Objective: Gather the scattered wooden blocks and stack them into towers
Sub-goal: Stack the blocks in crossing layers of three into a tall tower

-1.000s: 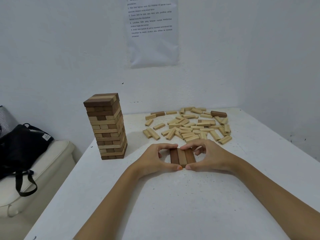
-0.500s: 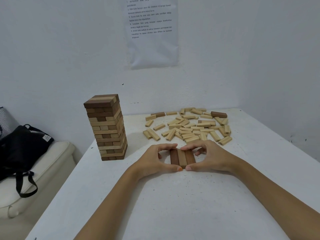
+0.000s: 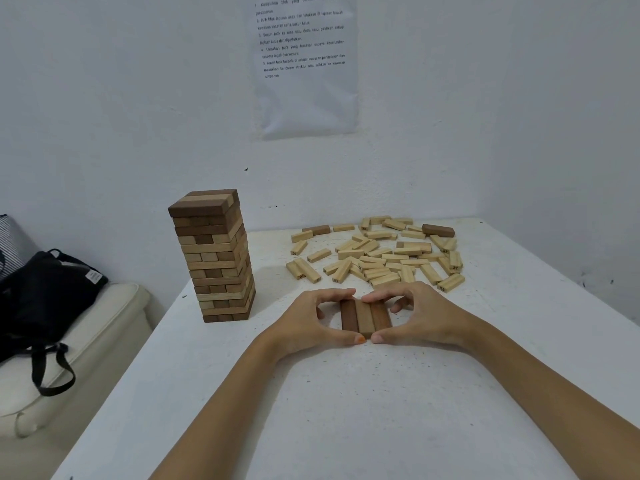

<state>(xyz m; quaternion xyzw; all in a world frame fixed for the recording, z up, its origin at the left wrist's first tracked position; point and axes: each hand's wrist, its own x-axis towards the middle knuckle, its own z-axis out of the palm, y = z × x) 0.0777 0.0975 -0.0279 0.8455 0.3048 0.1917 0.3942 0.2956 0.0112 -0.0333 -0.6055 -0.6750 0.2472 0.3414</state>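
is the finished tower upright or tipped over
Upright: the tower stands on its base on the table, its layers stacked level to the top.

Bare white-walled room corner: printed instruction sheet [image 3: 306, 81], white table [image 3: 346, 410], bag [image 3: 45, 296] on seat [image 3: 104, 336].

One tower [image 3: 213, 258], one three-block row [image 3: 363, 318], one loose pile [image 3: 377, 258], two hands [image 3: 304, 322] [image 3: 424, 317].

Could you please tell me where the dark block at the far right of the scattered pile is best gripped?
Pinch the dark block at its middle from above, across its two long side faces. It lies flat, running left to right, with nothing on top, so near and far faces look free. The right hand, now holding the three-block row, seems closer.
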